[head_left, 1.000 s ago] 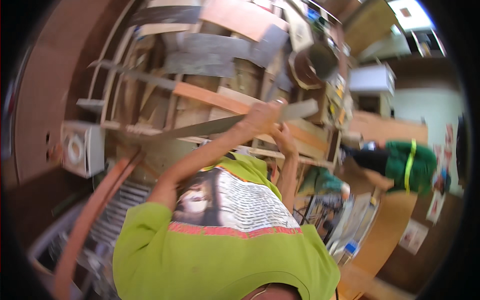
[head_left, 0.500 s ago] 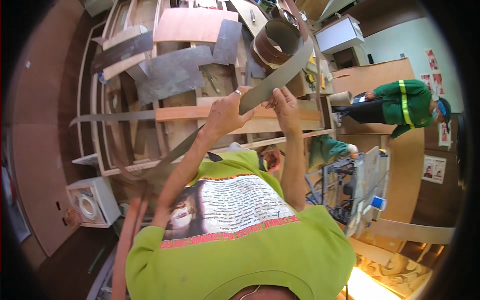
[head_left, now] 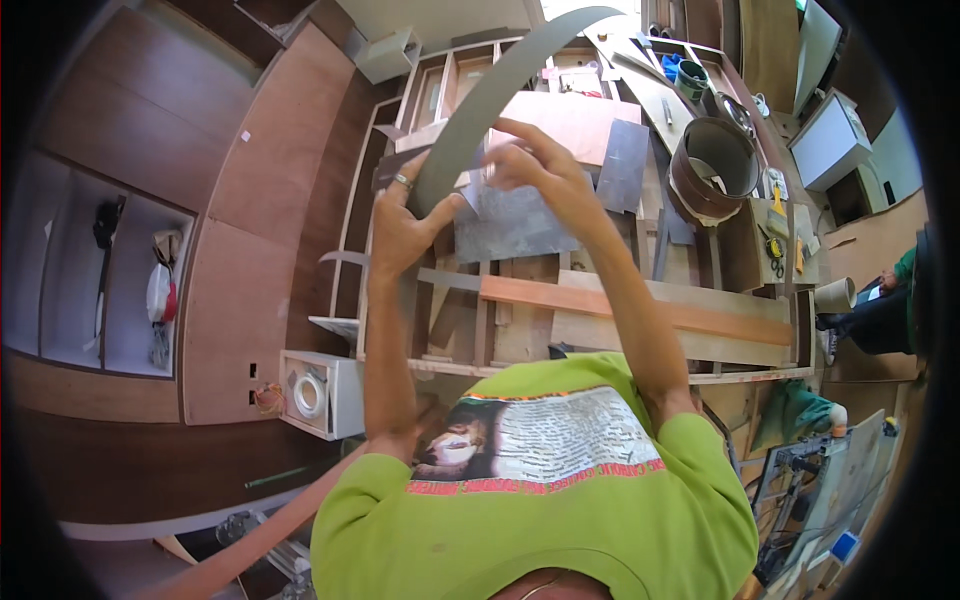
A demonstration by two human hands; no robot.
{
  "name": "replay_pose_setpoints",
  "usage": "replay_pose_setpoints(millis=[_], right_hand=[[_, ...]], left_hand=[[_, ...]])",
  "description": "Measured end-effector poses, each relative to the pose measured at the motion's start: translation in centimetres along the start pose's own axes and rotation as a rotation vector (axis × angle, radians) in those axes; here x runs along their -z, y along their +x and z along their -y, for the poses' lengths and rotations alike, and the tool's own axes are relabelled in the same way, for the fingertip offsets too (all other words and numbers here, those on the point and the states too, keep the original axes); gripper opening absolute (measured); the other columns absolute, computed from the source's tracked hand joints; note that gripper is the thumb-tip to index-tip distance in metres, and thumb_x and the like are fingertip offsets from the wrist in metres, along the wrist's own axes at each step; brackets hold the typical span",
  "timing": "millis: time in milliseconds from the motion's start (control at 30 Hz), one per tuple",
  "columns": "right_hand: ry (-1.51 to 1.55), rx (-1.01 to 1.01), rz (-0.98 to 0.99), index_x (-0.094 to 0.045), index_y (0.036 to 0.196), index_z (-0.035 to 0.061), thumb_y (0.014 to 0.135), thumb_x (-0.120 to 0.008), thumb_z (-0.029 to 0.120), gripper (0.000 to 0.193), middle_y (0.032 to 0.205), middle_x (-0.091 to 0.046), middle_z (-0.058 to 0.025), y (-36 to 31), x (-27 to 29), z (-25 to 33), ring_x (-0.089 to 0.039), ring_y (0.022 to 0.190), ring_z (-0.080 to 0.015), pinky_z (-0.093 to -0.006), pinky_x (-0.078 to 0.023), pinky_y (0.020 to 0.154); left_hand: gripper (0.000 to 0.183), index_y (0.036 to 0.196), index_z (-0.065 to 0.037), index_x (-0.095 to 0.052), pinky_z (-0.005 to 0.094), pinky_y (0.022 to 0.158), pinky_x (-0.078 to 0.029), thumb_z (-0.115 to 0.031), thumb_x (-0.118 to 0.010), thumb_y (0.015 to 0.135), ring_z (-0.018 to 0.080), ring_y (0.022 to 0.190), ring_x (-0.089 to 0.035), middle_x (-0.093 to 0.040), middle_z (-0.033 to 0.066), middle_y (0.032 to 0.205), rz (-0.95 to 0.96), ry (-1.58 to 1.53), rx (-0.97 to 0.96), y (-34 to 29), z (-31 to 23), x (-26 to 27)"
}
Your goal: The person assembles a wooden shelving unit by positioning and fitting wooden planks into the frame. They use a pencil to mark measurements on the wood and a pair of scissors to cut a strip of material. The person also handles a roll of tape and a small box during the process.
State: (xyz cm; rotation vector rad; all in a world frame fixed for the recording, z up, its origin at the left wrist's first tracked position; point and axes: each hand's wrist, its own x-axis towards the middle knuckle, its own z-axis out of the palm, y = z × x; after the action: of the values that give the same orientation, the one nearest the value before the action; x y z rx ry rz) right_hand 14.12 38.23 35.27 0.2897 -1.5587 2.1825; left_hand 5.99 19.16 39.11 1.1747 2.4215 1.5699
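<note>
A long, flexible grey strip [head_left: 485, 95] rises in a curve from my left hand [head_left: 405, 220] toward the top of the view. My left hand is closed on its lower part, thumb on one side and fingers round the other. Below the hand, the strip is mostly hidden by my forearm. My right hand [head_left: 545, 170] is raised just right of the strip with its fingers apart; the fingertips are slightly smeared, and whether one touches the strip's edge I cannot tell. Under both hands, a grey sheet [head_left: 520, 225] rests on a wooden frame [head_left: 440, 365].
A reddish-brown band [head_left: 270, 525] trails at lower left. On the frame lie an orange-brown plank [head_left: 640, 318], a pinkish board [head_left: 570, 125] and a large coiled brown roll [head_left: 715, 165]. Scissors [head_left: 773, 255] sit at right. A white box [head_left: 325, 395] stands left; a person [head_left: 870, 320] is far right.
The view has swung left. Both hands have risen with the strip, whose free end now arches upward instead of toward the coiled roll. My right hand's fingers have come off the strip and spread.
</note>
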Motion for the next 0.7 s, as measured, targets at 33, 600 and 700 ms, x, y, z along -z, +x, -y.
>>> replay_pose_setpoints(millis=[33,600,700], right_hand=[[-0.006,-0.007,-0.019,-0.054,0.122,0.0005,0.095,-0.056,0.027,0.038,0.096,-0.065,-0.0083,0.2,-0.3,-0.3,-0.062,0.082,-0.012,-0.024,-0.051,0.073],[0.231,-0.116,-0.084,-0.048,0.13,0.0114,0.094,-0.055,0.022,0.038,0.086,-0.051,-0.0031,-15.5,3.2,2.9,-0.046,0.076,-0.0141,-0.0281,-0.036,0.065],[0.214,-0.137,-0.046,-0.051,0.128,0.0183,0.094,-0.057,0.024,0.035,0.081,-0.051,-0.0033,-16.0,2.5,4.3,-0.045,0.073,-0.0146,-0.0291,-0.034,0.066]], left_hand=[[0.06,0.126,-0.001,-0.054,0.0314,0.085,-0.049,-0.021,-0.077,0.074,0.0171,0.095,-0.063,-0.067,0.0127,0.105,0.029,-0.007,-0.075,-0.4,0.1,-0.7],[0.059,0.121,0.003,-0.053,0.0389,0.09,-0.044,-0.047,-0.056,0.089,0.0298,0.105,-0.057,-0.057,0.019,0.119,-1.183,-0.113,1.223,-37.8,30.1,-4.3],[0.079,0.137,0.001,-0.035,0.0441,0.094,-0.044,-0.058,-0.052,0.088,0.0333,0.112,-0.053,-0.045,0.0207,0.136,-1.373,-0.853,1.23,-42.5,33.4,-6.3]])
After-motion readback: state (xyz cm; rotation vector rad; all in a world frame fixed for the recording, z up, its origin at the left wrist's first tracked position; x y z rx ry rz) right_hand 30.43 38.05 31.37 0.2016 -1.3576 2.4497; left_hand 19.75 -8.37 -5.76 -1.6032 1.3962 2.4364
